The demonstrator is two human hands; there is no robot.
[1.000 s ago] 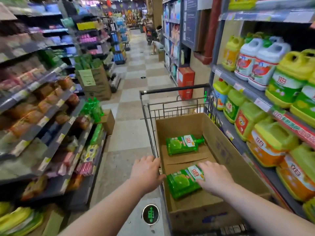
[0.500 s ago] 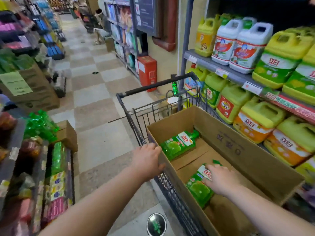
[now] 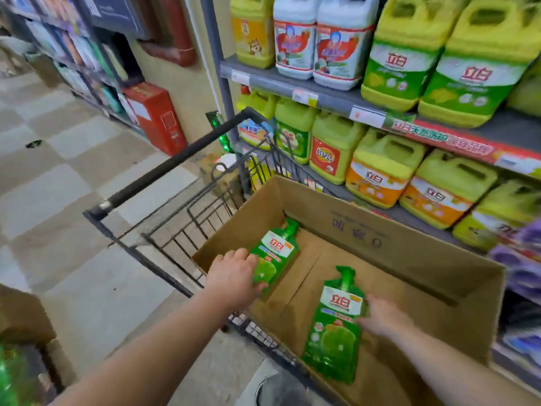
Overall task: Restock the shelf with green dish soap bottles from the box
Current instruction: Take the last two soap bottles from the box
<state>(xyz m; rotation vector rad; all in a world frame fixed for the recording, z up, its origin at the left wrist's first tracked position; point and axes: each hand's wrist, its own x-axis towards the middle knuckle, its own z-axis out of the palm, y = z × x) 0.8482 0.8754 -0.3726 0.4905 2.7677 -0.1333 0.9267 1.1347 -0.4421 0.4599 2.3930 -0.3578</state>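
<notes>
You reach into the box (image 3: 380, 230): left hand (image 3: 231, 276) grips far bottle (image 3: 275, 256), right hand (image 3: 383, 317) grasps near bottle (image 3: 336, 326); lift both w/ firm mid-body holds.

Left hand (image 3: 232, 278) now on far bottle (image 3: 276, 254).

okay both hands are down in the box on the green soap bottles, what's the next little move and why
Probably close each hand and lift. The left hand rests on the far bottle, the right hand beside the near bottle; both still lie flat in the cardboard box.

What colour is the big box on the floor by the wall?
Red, with a pale label; the red box shows in the head view.
</notes>
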